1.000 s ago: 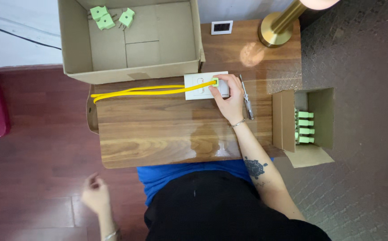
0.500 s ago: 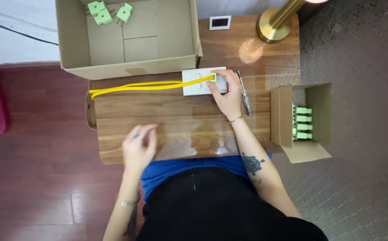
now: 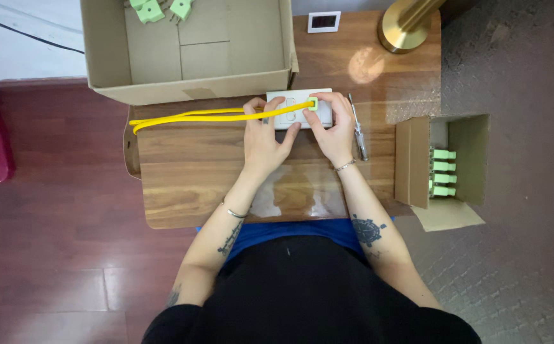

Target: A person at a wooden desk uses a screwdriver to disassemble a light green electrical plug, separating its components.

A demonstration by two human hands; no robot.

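A white socket plate (image 3: 289, 102) lies on the wooden table (image 3: 187, 178), with a small green plug (image 3: 313, 104) pushed into its right part. A yellow cable (image 3: 194, 116) runs left from the plug to the table's left edge. My left hand (image 3: 265, 137) holds the plate's left end, its fingers over the cable. My right hand (image 3: 334, 124) grips the plate's right end, fingertips at the green plug.
A large open cardboard box (image 3: 187, 83) with green plugs (image 3: 161, 9) stands at the back. A small open box (image 3: 417, 159) holding several green plugs (image 3: 442, 172) sits at the right. A screwdriver (image 3: 358, 130), a brass lamp base (image 3: 401, 28) and a small white display (image 3: 323, 21) are nearby.
My left hand has come up from beside my lap onto the table and taken hold of the plate's left end. My right hand stays on the plate's right end.
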